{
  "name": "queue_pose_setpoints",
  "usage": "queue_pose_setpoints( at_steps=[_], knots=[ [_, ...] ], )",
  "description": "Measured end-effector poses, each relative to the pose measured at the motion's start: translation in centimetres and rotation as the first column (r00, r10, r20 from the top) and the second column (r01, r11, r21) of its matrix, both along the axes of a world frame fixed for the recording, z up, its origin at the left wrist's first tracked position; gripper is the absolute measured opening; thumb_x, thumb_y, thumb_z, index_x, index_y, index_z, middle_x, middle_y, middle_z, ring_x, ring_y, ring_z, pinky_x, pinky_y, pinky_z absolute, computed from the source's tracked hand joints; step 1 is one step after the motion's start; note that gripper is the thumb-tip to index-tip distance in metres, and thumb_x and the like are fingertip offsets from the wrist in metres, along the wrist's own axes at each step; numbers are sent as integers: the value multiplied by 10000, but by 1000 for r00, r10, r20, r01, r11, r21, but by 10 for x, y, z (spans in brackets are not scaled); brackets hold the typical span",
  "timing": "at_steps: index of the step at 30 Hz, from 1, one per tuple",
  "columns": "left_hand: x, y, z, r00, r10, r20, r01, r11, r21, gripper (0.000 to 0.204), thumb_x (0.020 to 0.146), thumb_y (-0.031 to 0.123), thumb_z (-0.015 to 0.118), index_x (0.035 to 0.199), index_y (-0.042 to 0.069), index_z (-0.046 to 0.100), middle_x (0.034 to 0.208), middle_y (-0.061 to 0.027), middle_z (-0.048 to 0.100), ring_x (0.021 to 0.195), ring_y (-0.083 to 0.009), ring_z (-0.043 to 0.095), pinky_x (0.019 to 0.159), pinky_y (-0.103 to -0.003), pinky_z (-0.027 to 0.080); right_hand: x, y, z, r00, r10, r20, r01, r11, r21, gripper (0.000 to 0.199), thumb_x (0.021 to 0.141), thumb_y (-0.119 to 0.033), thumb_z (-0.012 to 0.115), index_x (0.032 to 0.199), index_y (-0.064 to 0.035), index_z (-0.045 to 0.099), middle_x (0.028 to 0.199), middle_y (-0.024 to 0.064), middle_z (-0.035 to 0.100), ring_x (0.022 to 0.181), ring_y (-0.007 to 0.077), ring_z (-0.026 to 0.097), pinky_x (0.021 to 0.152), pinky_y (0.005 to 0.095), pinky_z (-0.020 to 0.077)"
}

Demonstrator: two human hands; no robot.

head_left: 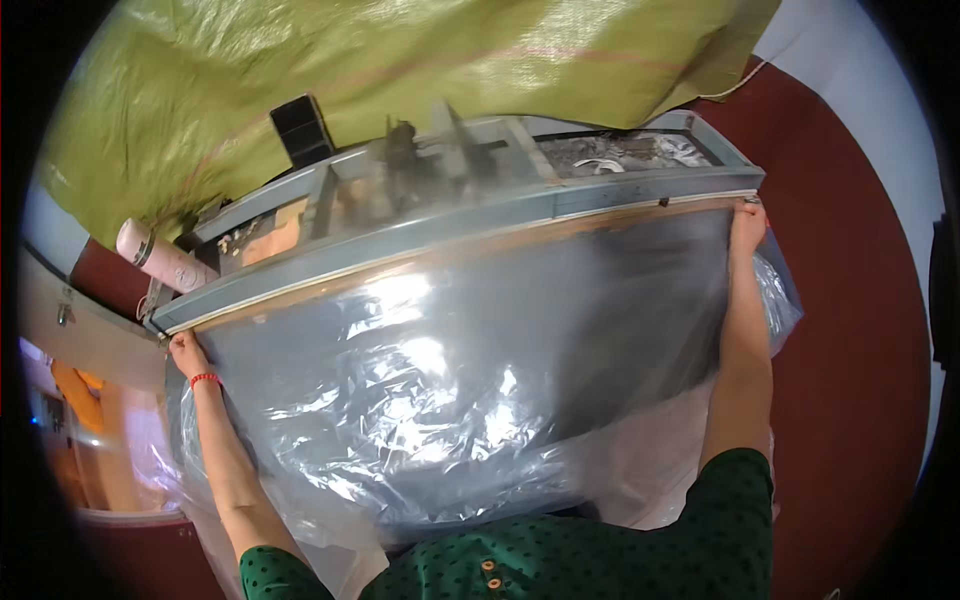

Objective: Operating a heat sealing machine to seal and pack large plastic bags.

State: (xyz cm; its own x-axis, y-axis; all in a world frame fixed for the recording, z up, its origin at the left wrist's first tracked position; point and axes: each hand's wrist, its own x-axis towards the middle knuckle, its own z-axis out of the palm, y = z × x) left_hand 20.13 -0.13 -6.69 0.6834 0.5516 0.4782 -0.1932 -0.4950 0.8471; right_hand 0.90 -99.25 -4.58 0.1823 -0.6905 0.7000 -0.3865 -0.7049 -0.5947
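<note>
- The left hand (188, 354) is closed, fingers curled tight on the upper left corner of a clear plastic sheet (430, 400).
- The right hand (747, 230) is likewise closed on the upper right corner, so the sheet spans both fists; the exact finger placement is too small to tell.
- The sheet lies between a gray frame and the person's body, thin and glossy, crinkled with bright glare at left and center, smoother and darker at right.
- A red beaded bracelet (205, 379) circles the left wrist; the green shirt (570, 560) has dark dots and round buttons.
- Just beyond the sheet runs the long, flat-sided gray frame (600, 197), divided into compartments; the right one holds crumpled scraps (680, 150).
- A smooth pink bottle (180, 268) leans at the frame's left end.
- Farther back, a dark rectangular phone (301, 132) stands tilted before a wrinkled, shiny yellow-green tarp (400, 50).
</note>
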Motion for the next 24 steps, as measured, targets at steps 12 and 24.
queue_pose_setpoints(
  at_steps=[12,24],
  knots=[
    [-44,-23,37,960,-272,-64,244,928,-282,101,832,167,509,805,72,532,654,17,472,565,-81,433,504,-229,374,27,100,54,904,162,396,-162,986,-34,205,808,-138,543,960,-3,516,905,99,556,834,192,532,757,279,415],
    [-166,-31,127,940,-266,212,281,959,-41,177,809,55,525,977,38,473,853,-11,505,795,-99,481,719,-222,392,32,519,90,49,963,-266,-966,114,233,209,720,-160,652,837,-9,568,773,65,575,741,161,531,660,285,412]
  ],
)
